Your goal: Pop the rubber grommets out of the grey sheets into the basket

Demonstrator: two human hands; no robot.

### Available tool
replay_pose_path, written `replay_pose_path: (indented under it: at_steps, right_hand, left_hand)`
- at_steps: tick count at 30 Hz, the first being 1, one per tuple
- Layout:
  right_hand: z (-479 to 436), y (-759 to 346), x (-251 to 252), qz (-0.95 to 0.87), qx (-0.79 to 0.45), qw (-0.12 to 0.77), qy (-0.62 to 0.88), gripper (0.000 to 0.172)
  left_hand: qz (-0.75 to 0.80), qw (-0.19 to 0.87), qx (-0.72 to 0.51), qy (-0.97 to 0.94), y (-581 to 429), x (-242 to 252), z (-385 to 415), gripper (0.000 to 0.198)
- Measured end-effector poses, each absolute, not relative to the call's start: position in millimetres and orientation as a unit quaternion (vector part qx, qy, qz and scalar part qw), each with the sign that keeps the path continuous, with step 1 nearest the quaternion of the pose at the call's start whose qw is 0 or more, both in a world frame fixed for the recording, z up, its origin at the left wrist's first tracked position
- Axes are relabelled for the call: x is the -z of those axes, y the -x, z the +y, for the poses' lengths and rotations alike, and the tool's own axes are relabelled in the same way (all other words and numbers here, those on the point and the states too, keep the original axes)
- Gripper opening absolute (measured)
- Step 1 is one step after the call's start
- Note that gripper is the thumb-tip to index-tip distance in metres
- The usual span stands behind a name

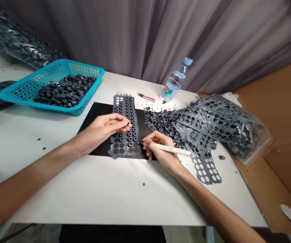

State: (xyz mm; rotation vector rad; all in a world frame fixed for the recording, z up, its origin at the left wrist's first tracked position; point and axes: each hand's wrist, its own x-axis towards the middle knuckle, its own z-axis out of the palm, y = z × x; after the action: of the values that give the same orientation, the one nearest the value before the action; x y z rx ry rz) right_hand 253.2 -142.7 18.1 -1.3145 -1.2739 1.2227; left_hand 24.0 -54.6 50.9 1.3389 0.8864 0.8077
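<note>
A grey rubber sheet (125,126) studded with small black rings lies on a black mat (97,116) on the white table. My left hand (105,128) rests on the sheet's left side, thumb and fingers pinched on one small black ring at its middle. My right hand (160,148) holds a thin white stick tool (170,149) like a pen, its tip at the sheet's lower right edge.
A turquoise basket (21,92) full of black rings stands at the left. Loose rings (157,119), punched-out grey sheets (207,167) and a clear bag of sheets (236,128) lie at the right. A water bottle (175,81) and pink snips (146,98) sit behind.
</note>
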Motion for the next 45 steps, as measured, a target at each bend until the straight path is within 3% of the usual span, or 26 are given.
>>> replay_pose_path:
  at_steps: [5, 15, 26, 29, 33, 35, 41, 43, 45]
  right_hand:
    - [-137, -259, -18, -0.489, -0.462, 0.494, 0.552, 0.013]
    - [-139, -259, -16, -0.515, -0.452, 0.464, 0.561, 0.019]
    - [-150, -258, -26, -0.596, -0.384, 0.423, 0.564, 0.013]
    - [-150, -259, -24, -0.602, -0.366, 0.417, 0.574, 0.014]
    - [-149, -259, -23, -0.600, -0.371, 0.403, 0.583, 0.016]
    - [-149, -258, -24, -0.597, -0.375, 0.402, 0.583, 0.016]
    - [-155, -253, -28, -0.562, -0.413, 0.441, 0.565, 0.007]
    - [-157, -250, -27, -0.554, -0.442, 0.439, 0.553, 0.004]
    - [-157, -247, -26, -0.549, -0.467, 0.425, 0.547, 0.004]
  left_hand:
    - [0.352, 0.698, -0.282, -0.556, -27, -42, -64, 0.026]
    - [0.291, 0.720, -0.228, -0.588, -29, -48, -69, 0.032]
    - [0.308, 0.748, -0.213, -0.547, -29, -53, -70, 0.029]
    - [0.367, 0.632, -0.275, -0.624, -22, -62, -63, 0.030]
    - [0.481, 0.232, -0.440, -0.722, 12, -81, -36, 0.035]
    - [0.500, 0.118, -0.442, -0.735, 37, -85, -16, 0.037]
    - [0.486, 0.003, -0.373, -0.790, 69, -73, 14, 0.033]
    - [0.453, 0.022, -0.368, -0.812, 53, -69, 2, 0.029]
    - [0.402, 0.113, -0.331, -0.846, 30, -67, -17, 0.025]
